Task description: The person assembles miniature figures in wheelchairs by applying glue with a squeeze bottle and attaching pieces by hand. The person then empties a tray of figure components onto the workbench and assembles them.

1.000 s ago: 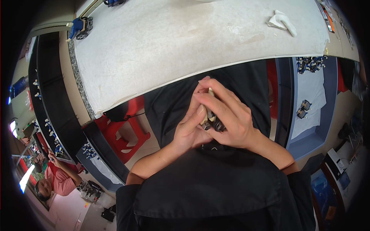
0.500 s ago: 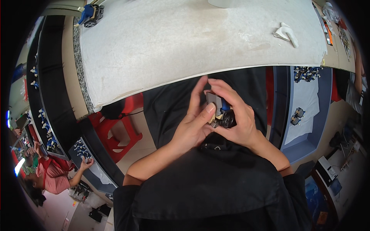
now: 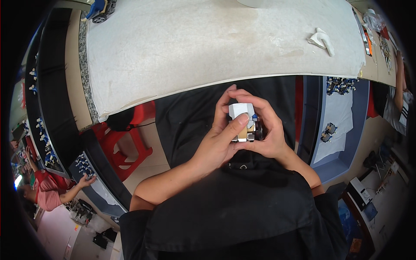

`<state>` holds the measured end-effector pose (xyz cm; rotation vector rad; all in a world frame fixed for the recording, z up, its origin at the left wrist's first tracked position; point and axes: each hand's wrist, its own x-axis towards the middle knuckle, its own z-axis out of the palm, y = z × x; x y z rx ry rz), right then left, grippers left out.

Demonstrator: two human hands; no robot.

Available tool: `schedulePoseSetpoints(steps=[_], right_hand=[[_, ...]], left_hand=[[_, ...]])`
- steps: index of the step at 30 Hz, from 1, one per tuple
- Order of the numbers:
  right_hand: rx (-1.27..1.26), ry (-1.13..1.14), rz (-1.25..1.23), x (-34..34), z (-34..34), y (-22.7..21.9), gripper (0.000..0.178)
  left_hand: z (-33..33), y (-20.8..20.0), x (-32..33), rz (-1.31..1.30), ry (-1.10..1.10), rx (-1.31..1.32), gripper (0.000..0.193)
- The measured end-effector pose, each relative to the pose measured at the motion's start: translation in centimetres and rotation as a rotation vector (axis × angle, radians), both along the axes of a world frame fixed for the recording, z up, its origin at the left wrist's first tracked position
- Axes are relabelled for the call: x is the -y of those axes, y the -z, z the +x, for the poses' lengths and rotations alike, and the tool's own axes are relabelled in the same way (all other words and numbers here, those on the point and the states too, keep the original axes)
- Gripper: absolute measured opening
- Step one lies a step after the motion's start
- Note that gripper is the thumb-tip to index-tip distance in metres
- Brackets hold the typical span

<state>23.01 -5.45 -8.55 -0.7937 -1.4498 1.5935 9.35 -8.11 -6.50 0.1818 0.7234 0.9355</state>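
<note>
Both hands hold one small toy vehicle over my lap, just below the table's front edge. It has a white blocky top, a tan and blue middle and a black wheel on its right side. My left hand grips it from the left, thumb pressed on its white front. My right hand wraps it from the right and above, fingers curled over the top. The underside of the toy is hidden by my palms.
A wide white table lies ahead, with a crumpled white tissue at its right and a blue toy vehicle at its far left corner. A red stool stands left of my knees. Another person works at lower left.
The hands have turned the toy so its white top now faces up, and the left thumb has slid onto its front. The view has shifted slightly.
</note>
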Motion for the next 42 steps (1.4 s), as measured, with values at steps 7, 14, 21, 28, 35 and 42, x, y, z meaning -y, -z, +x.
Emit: schedulePoseSetpoints(steps=[7,14,21,28,35,42], right_hand=[[-0.237,-0.049,-0.226,-0.1,0.5,0.8,0.073],[-0.295,-0.063,-0.234,0.0,0.2,0.7,0.078],[0.066,0.047,0.123,0.4,-0.3,-0.3,0.066],[0.127,0.124,0.188,1.3,-0.4,-0.3,0.060],[0.174,0.135,0.223,1.6,-0.3,-0.3,0.061],[0.123,0.131,0.220,1.8,-0.4,0.0,0.062]], left_hand=[[-0.3,-1.1,-0.6,-0.019,-0.044,0.157,0.054],[-0.7,-1.7,-0.6,0.039,0.098,-0.001,0.055],[0.0,-0.4,0.3,0.144,0.062,-0.058,0.059],[-0.5,-0.2,0.4,0.139,0.115,-0.013,0.059],[-0.6,-0.2,0.8,0.131,0.134,-0.028,0.054],[-0.5,0.1,1.5,0.180,0.123,-0.080,0.051]])
